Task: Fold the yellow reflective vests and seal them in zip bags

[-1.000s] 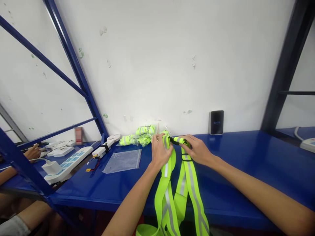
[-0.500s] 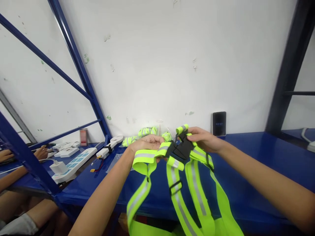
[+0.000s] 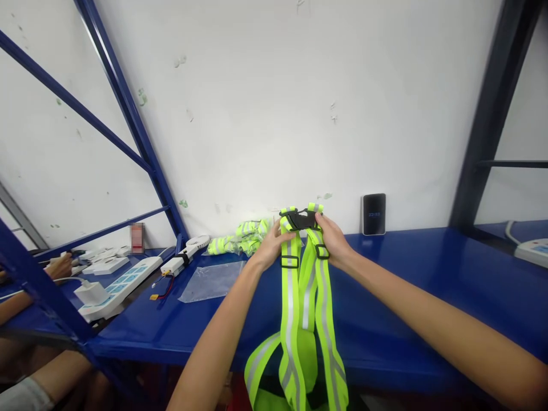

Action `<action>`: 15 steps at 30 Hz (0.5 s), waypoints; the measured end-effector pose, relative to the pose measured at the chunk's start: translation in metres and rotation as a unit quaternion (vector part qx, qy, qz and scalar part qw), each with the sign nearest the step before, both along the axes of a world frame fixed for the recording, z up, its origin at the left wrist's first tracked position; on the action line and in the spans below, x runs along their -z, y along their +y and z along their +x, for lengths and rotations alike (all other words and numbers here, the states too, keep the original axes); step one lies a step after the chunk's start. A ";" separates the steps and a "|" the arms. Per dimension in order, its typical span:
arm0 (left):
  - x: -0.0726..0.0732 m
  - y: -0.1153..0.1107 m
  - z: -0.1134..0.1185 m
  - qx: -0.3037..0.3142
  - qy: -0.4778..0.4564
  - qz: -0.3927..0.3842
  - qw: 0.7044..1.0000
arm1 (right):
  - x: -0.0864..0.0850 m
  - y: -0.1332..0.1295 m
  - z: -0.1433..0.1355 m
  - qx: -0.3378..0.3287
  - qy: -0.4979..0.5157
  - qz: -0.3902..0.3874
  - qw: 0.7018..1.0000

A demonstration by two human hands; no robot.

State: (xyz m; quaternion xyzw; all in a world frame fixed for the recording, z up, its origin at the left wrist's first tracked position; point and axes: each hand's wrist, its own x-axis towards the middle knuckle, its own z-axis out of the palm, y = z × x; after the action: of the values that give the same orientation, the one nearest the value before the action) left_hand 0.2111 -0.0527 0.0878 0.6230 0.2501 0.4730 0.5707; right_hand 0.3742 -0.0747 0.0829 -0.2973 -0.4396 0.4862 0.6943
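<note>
I hold up a neon-yellow reflective strap vest (image 3: pixel 295 308) with grey stripes above the blue bench (image 3: pixel 428 285). My left hand (image 3: pixel 269 248) grips its left strap just below the black buckle (image 3: pixel 301 220). My right hand (image 3: pixel 331 242) grips the right strap at the buckle's other side. The two straps hang straight down side by side past the bench's front edge, each with a black slider.
Folded neon vests (image 3: pixel 244 235) lie by the wall, with a clear plastic bag (image 3: pixel 212 281) in front. A small white fan (image 3: pixel 188 251), a power strip (image 3: pixel 117 285), and a dark device (image 3: pixel 374 214) against the wall. Another person's hand (image 3: pixel 57 267) is at far left.
The spread-out straps have been drawn together and now hang straight and parallel. Both hands moved closer together and hold the buckle upright at the top.
</note>
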 end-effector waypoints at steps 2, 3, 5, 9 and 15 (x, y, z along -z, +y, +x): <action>0.007 0.005 0.018 -0.027 -0.009 0.024 0.999 | 0.006 0.005 -0.003 0.076 -0.046 0.018 0.996; 0.008 0.007 0.025 -0.038 -0.024 0.031 0.999 | 0.007 0.006 -0.003 0.096 -0.060 0.028 0.993; 0.002 0.008 0.032 -0.062 -0.061 0.030 0.996 | 0.004 0.004 -0.001 0.054 -0.070 0.048 0.995; -0.032 -0.002 0.030 -0.081 -0.111 0.001 0.990 | -0.021 -0.015 0.011 -0.128 -0.121 0.105 0.979; -0.044 -0.018 0.027 -0.053 -0.131 0.052 0.989 | -0.044 -0.020 0.012 -0.006 -0.195 0.205 0.959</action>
State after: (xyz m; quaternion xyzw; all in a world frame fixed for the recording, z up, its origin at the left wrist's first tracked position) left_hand 0.2380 -0.0703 0.1318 0.5705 0.1808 0.5922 0.5395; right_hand 0.3866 -0.0951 0.1265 -0.2351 -0.6587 0.3216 0.6383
